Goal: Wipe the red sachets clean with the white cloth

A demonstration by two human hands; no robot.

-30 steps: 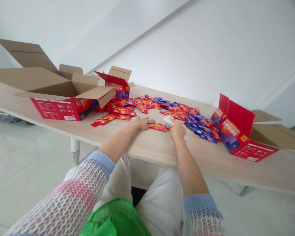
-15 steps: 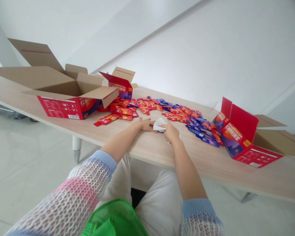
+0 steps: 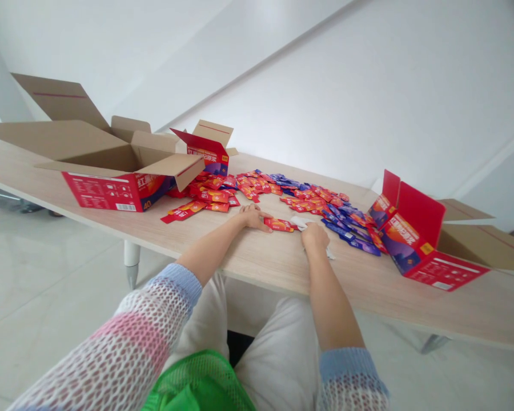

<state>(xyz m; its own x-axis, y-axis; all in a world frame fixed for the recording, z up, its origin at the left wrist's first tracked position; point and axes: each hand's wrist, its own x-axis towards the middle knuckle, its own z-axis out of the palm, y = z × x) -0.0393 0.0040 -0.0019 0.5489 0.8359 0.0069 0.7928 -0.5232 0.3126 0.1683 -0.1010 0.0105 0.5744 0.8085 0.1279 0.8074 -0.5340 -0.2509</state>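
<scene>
A red and orange sachet [image 3: 280, 224] lies flat on the wooden table in front of me. My left hand [image 3: 254, 218] grips its left end, fingers closed on it against the tabletop. At the sachet's right end, my right hand [image 3: 316, 238] is closed on a white tissue [image 3: 300, 221], part of which sticks out to the left and a corner below the hand. The tissue touches or covers the sachet's right tip. Beyond my hands lies a heap of red sachets [image 3: 307, 201], with purple sachets [image 3: 352, 228] to the right of my right hand.
An open carton [image 3: 104, 191] stands at the left, flaps spread wide. Behind it is a smaller-looking red carton [image 3: 208, 157] near more red sachets [image 3: 209, 195]. Another open carton [image 3: 415, 242] stands at the right. The table's front edge [image 3: 261, 278] runs above my lap.
My right hand has slid right with the tissue, along the sachet. The red sachet, hidden under the tissue before, now shows between my hands. My left hand stays nearly in place.
</scene>
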